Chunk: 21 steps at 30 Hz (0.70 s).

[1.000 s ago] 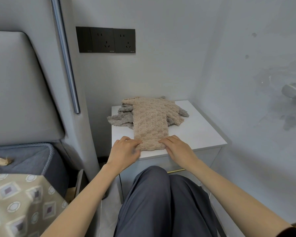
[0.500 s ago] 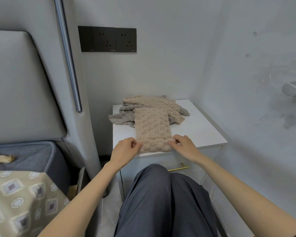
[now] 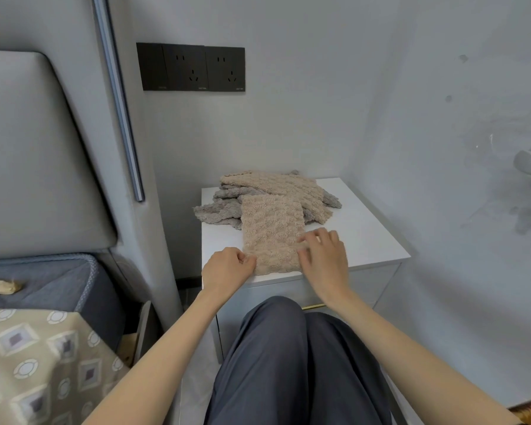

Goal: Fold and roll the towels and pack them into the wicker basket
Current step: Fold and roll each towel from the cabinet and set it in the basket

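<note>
White bedside cabinet (image 3: 368, 240) in the wall corner, brass drawer handle (image 3: 311, 306) on its front. Black triple socket panel (image 3: 193, 68) on the wall above; grey padded headboard (image 3: 28, 154) at left, edged by a slanting metal strip (image 3: 120, 102). Grey mattress (image 3: 52, 280) beneath, patterned beige cloth (image 3: 37, 363) nearest the camera

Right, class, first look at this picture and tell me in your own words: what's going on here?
A seated person is working on a beige towel folded into a strip on a white nightstand. The left grip pinches the strip's near left corner. The right grip lies with fingers spread on its right edge. The strip lies flat, not yet rolled. A heap of more beige and grey towels sits behind it.
</note>
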Each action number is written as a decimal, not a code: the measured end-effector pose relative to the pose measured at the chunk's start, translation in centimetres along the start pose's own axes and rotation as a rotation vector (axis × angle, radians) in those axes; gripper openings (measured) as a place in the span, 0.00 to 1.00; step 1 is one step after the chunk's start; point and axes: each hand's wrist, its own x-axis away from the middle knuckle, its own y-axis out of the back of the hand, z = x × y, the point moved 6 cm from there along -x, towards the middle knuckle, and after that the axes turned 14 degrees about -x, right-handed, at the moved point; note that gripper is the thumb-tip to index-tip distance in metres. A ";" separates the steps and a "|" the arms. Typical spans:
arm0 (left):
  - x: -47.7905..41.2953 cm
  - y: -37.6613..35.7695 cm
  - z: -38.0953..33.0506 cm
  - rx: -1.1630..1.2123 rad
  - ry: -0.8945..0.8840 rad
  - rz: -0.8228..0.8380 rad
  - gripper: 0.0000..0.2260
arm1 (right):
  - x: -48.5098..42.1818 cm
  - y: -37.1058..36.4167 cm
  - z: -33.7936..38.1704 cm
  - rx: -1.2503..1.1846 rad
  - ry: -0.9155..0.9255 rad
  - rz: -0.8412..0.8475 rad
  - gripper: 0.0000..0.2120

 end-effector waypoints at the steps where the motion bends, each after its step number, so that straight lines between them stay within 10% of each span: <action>1: -0.1 0.0 0.0 -0.002 0.004 0.007 0.15 | 0.2 -0.2 1.3 -0.040 0.143 0.005 0.08; 5: -0.5 0.0 0.1 -0.004 0.008 0.050 0.13 | 2.1 -2.9 4.5 -0.085 0.425 0.168 0.15; 21: -0.1 0.7 -0.4 -0.148 -0.041 -0.086 0.11 | 2.2 -0.8 0.1 0.076 0.381 0.289 0.20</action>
